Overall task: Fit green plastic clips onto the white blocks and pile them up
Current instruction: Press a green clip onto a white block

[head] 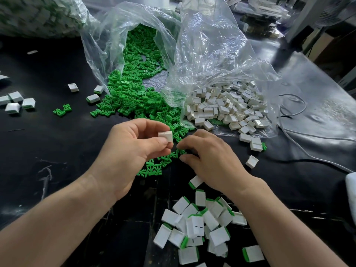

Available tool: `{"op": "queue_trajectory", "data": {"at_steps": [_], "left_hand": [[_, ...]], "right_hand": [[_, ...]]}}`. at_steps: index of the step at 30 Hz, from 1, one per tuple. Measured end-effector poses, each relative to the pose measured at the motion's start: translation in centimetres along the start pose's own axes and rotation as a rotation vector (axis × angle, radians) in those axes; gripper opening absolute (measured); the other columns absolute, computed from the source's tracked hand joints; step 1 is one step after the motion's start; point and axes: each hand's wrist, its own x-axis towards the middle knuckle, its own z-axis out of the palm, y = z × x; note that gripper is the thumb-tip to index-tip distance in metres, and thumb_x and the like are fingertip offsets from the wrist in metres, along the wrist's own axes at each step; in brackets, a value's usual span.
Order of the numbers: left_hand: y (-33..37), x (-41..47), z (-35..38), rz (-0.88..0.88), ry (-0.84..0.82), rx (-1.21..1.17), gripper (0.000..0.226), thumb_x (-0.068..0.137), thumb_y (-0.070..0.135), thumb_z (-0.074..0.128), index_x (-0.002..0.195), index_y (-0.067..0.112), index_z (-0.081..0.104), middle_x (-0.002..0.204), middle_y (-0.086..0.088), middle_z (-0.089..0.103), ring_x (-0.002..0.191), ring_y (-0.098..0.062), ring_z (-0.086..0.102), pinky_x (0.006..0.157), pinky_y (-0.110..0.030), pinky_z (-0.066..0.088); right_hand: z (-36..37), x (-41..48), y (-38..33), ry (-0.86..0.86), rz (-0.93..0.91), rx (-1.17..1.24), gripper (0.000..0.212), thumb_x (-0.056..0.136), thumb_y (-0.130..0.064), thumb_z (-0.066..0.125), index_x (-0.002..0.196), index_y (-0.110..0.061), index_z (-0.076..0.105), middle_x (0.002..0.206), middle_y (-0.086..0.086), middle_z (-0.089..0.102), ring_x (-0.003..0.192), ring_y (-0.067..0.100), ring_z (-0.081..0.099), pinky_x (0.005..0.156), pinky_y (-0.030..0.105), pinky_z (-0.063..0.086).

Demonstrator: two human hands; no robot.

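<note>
Black table, clear bags spilling a big heap of green clips with loose white blocks to its right, and a pile of clipped blocks by the right wrist. Left hand pinches one white block between thumb and fingers just above the clips. Right hand is curled down onto the clips beside it, can't tell if it's got one.

You're working on a black tabletop. A crumpled clear plastic bag lies open across its middle, and another bulging bag sits at your far left. A grey cable and a black cable trail off to your right, towards what may be a fan.
</note>
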Motion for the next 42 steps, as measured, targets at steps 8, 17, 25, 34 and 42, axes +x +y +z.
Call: {"op": "queue_trajectory", "data": {"at_steps": [8, 17, 25, 34, 42], "left_hand": [[0.0, -0.1, 0.0, -0.03, -0.028, -0.018, 0.021, 0.078, -0.015, 0.054, 0.077, 0.004, 0.062, 0.062, -0.002, 0.068, 0.06, -0.012, 0.067, 0.055, -0.018, 0.054], [-0.1, -0.1, 0.1, -0.042, -0.07, -0.016, 0.013, 0.062, 0.0, 0.065, 0.073, 0.007, 0.063, 0.066, -0.008, 0.069, 0.063, -0.017, 0.069, 0.052, -0.02, 0.053], [0.1, -0.4, 0.2, -0.05, -0.106, -0.004, 0.017, 0.072, -0.012, 0.059, 0.076, 0.004, 0.062, 0.063, -0.007, 0.068, 0.062, -0.018, 0.069, 0.054, -0.021, 0.055], [0.1, -0.6, 0.3, -0.046, -0.132, 0.022, 0.016, 0.07, -0.01, 0.061, 0.076, 0.004, 0.062, 0.062, -0.007, 0.069, 0.058, -0.017, 0.068, 0.053, -0.021, 0.055], [-0.2, -0.3, 0.1, -0.021, -0.09, 0.033, 0.015, 0.07, -0.009, 0.063, 0.074, 0.006, 0.064, 0.064, -0.009, 0.069, 0.058, -0.017, 0.068, 0.051, -0.02, 0.053]], "right_hand": [[-0.5, 0.1, 0.3, 0.082, 0.095, 0.161, 0.021, 0.095, -0.021, 0.044, 0.1, -0.015, 0.063, 0.095, 0.003, 0.065, 0.09, 0.023, 0.058, 0.081, 0.036, 0.043], [-1.2, -0.8, -1.1, 0.184, 0.061, 0.756, 0.028, 0.092, -0.013, 0.049, 0.076, -0.032, 0.06, 0.062, -0.014, 0.062, 0.059, 0.0, 0.058, 0.057, 0.015, 0.046], [-0.9, -0.9, -1.3, 0.16, 0.075, 0.716, 0.027, 0.092, -0.017, 0.05, 0.074, -0.034, 0.059, 0.063, -0.009, 0.062, 0.061, 0.004, 0.057, 0.061, 0.028, 0.049], [-1.0, -1.1, -1.4, 0.209, 0.041, 0.601, 0.017, 0.092, -0.017, 0.052, 0.081, -0.028, 0.061, 0.063, -0.008, 0.06, 0.063, 0.011, 0.057, 0.065, 0.039, 0.05], [-0.9, -1.2, -1.5, 0.204, 0.014, 0.581, 0.01, 0.088, -0.012, 0.057, 0.09, -0.016, 0.066, 0.067, -0.012, 0.059, 0.065, 0.008, 0.056, 0.065, 0.031, 0.048]]}}
